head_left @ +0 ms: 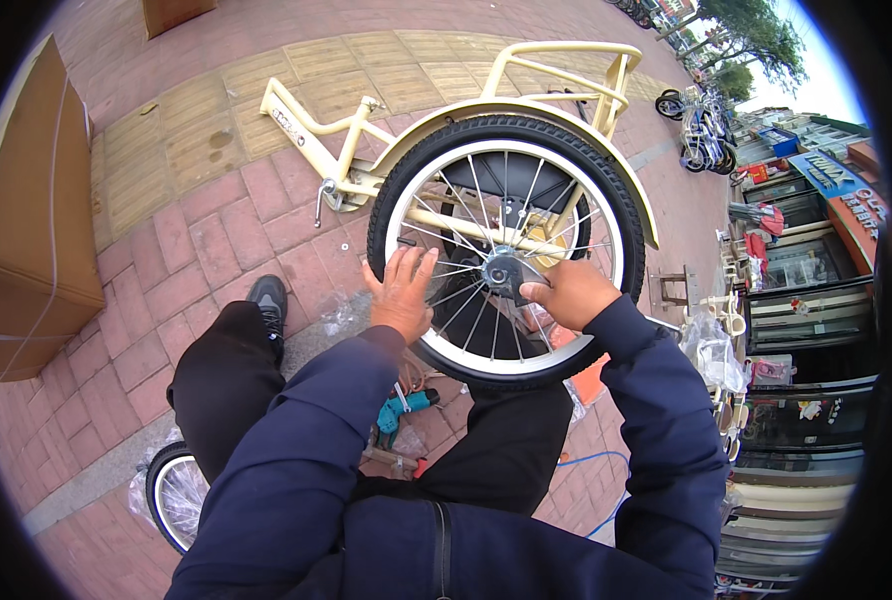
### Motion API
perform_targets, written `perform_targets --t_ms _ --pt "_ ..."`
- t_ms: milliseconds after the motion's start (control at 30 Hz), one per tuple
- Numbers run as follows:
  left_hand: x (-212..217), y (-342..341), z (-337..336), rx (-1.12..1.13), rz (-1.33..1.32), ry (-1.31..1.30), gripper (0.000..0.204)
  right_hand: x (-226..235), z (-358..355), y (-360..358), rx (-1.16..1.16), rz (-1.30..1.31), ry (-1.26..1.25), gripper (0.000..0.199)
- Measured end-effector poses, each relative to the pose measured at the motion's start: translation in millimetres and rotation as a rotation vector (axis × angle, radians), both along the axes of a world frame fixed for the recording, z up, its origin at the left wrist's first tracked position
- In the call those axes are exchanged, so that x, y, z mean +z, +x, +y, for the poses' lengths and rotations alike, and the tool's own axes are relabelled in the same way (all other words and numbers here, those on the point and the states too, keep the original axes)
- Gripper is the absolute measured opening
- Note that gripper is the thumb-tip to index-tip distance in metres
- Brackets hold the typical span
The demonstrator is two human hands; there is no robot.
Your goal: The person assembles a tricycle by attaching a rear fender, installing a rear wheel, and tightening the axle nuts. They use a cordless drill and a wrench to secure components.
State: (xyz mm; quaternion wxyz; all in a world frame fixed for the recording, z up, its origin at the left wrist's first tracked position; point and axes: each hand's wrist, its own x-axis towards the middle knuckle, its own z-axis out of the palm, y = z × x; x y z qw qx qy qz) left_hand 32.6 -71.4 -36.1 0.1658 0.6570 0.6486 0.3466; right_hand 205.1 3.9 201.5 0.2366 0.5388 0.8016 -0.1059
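Note:
A bicycle wheel (509,374) with a black tyre, a pale rim and metal spokes faces me, fitted to a cream bicycle frame (309,150). Over its top runs a cream mudguard (436,122). My left hand (403,292) lies against the wheel's left side, fingers stretched out and spread over the rim and spokes. At the centre is the hub (503,274), with a dark round part on it. Just right of that, my right hand (573,293) is closed, its thumb pointing toward the hub. Whatever its curled fingers hold is hidden.
A cardboard box (36,230) stands at the left. Between my legs lies a teal power tool (406,408) among plastic scraps. Another wheel (171,500) rests at lower left. Past my right arm runs a blue cable (606,456). Parked bikes (701,140) and shopfronts are farther right.

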Motion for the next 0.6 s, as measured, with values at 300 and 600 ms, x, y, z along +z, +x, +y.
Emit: perform_targets --t_ms 300,600 --pt "0.2 -3.9 0.4 -0.004 -0.007 0.026 0.096 -6.5 3.0 3.3 0.025 -0.002 0.013 0.054" --pt "-2.6 1.6 -0.9 0.014 -0.017 0.004 0.093 -106.4 -89.9 -3.8 -0.868 0.911 0.055 0.056"
